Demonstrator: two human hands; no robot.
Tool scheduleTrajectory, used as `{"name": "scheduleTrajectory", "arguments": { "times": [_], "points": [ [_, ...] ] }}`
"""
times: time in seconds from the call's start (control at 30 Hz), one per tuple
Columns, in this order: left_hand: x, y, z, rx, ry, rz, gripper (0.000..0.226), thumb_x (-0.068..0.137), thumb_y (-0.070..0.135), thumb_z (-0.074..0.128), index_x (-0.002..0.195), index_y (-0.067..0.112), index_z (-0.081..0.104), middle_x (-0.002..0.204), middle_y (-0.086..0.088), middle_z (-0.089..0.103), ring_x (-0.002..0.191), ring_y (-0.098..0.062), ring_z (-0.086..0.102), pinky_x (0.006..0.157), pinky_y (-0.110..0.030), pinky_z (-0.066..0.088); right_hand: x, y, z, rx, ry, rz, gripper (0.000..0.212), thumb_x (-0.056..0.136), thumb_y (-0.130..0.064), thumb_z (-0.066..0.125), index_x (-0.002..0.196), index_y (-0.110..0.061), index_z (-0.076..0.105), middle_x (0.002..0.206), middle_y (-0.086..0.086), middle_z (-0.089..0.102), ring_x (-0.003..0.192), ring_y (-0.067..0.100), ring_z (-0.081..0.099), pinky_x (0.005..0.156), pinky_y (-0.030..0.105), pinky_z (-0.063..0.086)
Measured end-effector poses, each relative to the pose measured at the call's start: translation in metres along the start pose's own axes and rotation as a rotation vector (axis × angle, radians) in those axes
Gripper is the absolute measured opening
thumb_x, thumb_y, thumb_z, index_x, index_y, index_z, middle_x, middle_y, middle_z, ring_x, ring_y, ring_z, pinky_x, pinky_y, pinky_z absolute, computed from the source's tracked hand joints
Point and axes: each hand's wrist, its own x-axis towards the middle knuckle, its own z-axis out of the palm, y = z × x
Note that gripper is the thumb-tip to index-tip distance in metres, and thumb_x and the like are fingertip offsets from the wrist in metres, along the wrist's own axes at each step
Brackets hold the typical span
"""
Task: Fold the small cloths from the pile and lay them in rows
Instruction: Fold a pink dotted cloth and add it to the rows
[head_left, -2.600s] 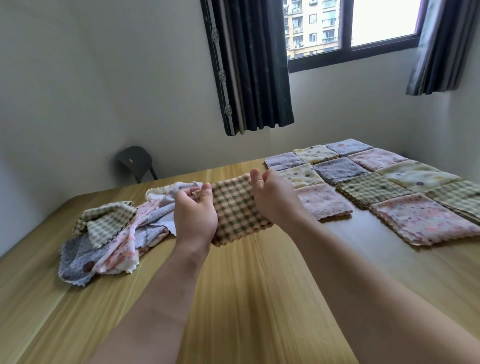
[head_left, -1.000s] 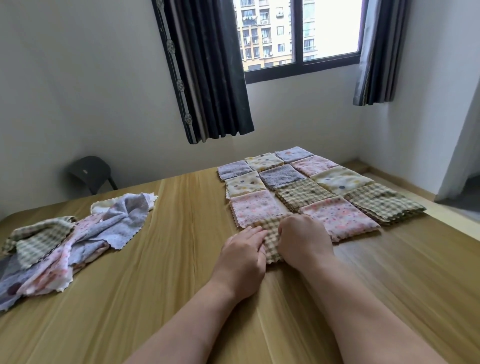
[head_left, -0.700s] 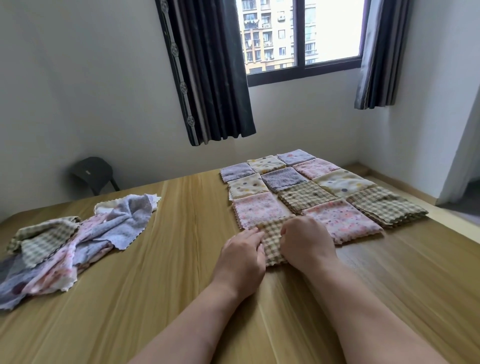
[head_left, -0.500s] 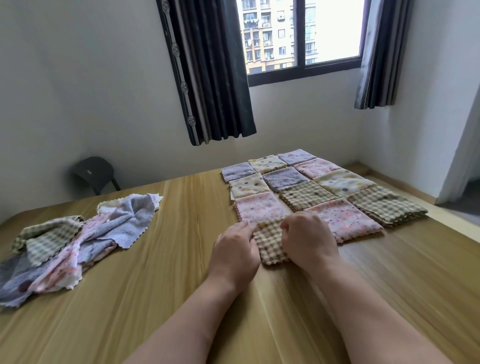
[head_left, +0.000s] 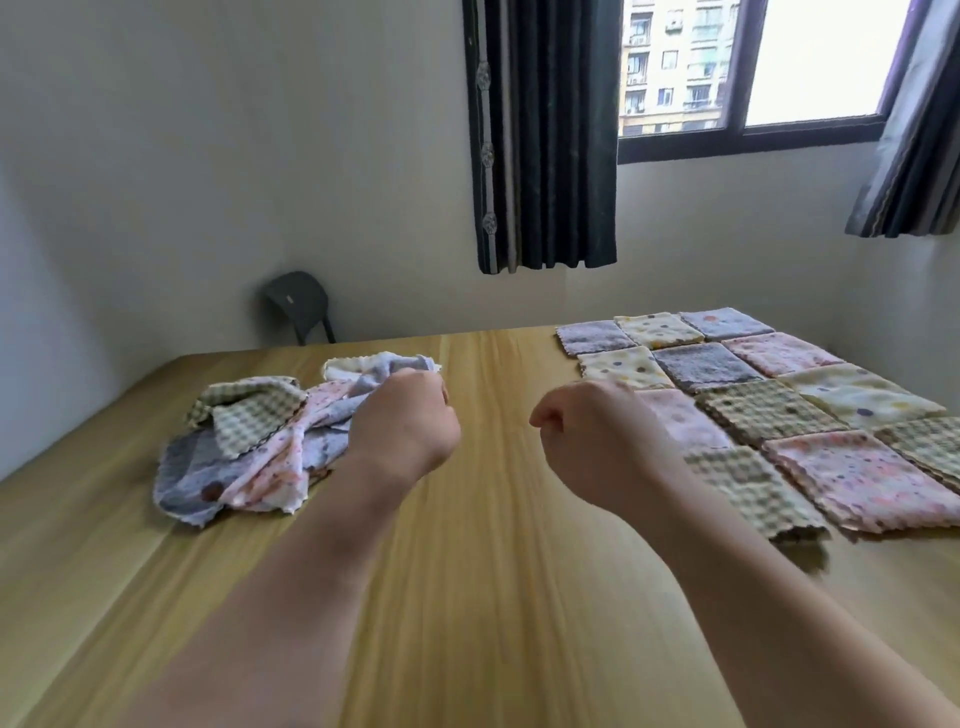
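A loose pile of small cloths (head_left: 249, 447) lies on the left of the wooden table (head_left: 493, 597). My left hand (head_left: 405, 426) is at the pile's right edge, fingers curled around the grey-blue cloth (head_left: 376, 382) on top. My right hand (head_left: 597, 441) hovers over the table's middle in a loose fist with nothing in it. To the right, folded cloths lie in rows (head_left: 753, 410). A beige checked folded cloth (head_left: 748, 488) is the nearest one in the left row, partly behind my right forearm.
A dark chair (head_left: 296, 304) stands against the wall behind the table's far edge. Dark curtains (head_left: 545, 135) hang beside the window (head_left: 753, 62). The rows reach towards the table's right edge.
Both hands have left the beige checked cloth, which now lies at the near end of the left row. My left hand moved left to the pile and closed on the grey-blue cloth. The view swung left.
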Motion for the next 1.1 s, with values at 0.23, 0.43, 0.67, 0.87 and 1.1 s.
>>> {"name": "scheduleTrajectory", "arguments": {
  "times": [0.23, 0.43, 0.67, 0.87, 1.1],
  "points": [
    [0.021, -0.059, -0.001, 0.023, -0.033, -0.149, 0.026, 0.095, 0.019, 0.048, 0.114, 0.011, 0.064, 0.085, 0.003, 0.059, 0.066, -0.012, 0.045, 0.061, -0.03, 0.04, 0.061, -0.093, 0.041, 0.083, -0.132, -0.016, 0.025, 0.08, -0.009, 0.048, 0.083, -0.015, 0.072, 0.082, 0.005, 0.066, 0.069, 0.027, 0.062, 0.059, 0.029, 0.054],
    [0.023, -0.079, -0.006, -0.031, -0.127, -0.223, 0.052, 0.096, 0.004, 0.045, 0.146, 0.018, 0.049, 0.148, -0.002, 0.05, 0.12, -0.022, 0.057, 0.081, -0.027, 0.039, 0.086, -0.115, 0.06, 0.106, -0.189, 0.053, 0.017, 0.085, -0.006, 0.052, 0.086, -0.013, 0.067, 0.078, 0.003, 0.061, 0.059, 0.026, 0.05, 0.052, 0.023, 0.04],
    [0.026, -0.083, 0.008, 0.017, -0.147, -0.202, 0.033, 0.087, 0.0, 0.054, 0.111, 0.017, 0.069, 0.108, -0.002, 0.063, 0.085, -0.018, 0.061, 0.066, -0.032, 0.05, 0.082, -0.1, 0.073, 0.031, -0.29, 0.177, 0.021, 0.088, -0.003, 0.048, 0.069, -0.013, 0.043, 0.071, 0.003, 0.051, 0.053, 0.02, 0.044, 0.049, 0.024, 0.036],
    [0.023, -0.072, 0.027, 0.063, -0.206, -0.228, 0.025, 0.08, 0.0, 0.05, 0.063, 0.018, 0.046, 0.064, 0.002, 0.047, 0.054, -0.016, 0.04, 0.045, -0.027, 0.023, 0.08, -0.081, 0.062, -0.045, -0.387, 0.258, 0.014, 0.085, 0.0, 0.042, 0.076, -0.01, 0.044, 0.077, 0.003, 0.051, 0.057, 0.019, 0.046, 0.052, 0.027, 0.039],
    [0.018, -0.061, 0.044, 0.049, -0.285, -0.146, 0.056, 0.098, 0.055, 0.049, 0.148, 0.031, 0.046, 0.149, -0.002, 0.05, 0.139, -0.028, 0.042, 0.104, -0.05, 0.046, 0.082, -0.067, 0.059, -0.044, -0.416, 0.253, 0.019, 0.087, 0.0, 0.043, 0.072, -0.01, 0.044, 0.073, 0.004, 0.048, 0.06, 0.021, 0.046, 0.055, 0.03, 0.04]
  ]
}}
